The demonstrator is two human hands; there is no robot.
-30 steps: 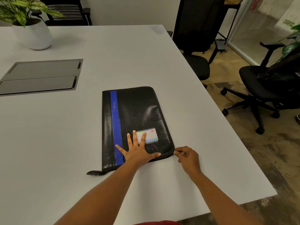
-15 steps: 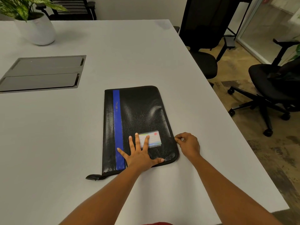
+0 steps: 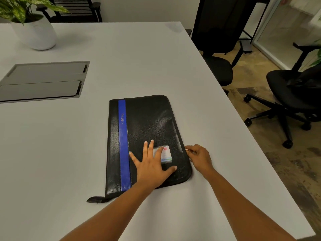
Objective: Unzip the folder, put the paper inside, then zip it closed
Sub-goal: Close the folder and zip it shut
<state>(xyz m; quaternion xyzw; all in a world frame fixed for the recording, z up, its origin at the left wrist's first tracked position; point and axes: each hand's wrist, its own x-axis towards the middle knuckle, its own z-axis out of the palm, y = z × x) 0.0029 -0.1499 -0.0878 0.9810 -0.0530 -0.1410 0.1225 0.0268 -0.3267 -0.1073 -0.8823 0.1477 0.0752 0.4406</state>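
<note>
On the white bench, the black leather-look folder with a blue stripe lies flat under the left hand, whose fingers are spread, gripping nothing. The right hand pinches what seems the zip pull at its right edge. No paper shows; I cannot tell if the zip is being opened or closed.

Folder: pale lettering runs along the blue stripe, too blurred to read reliably. Print on the card is illegible.
</note>
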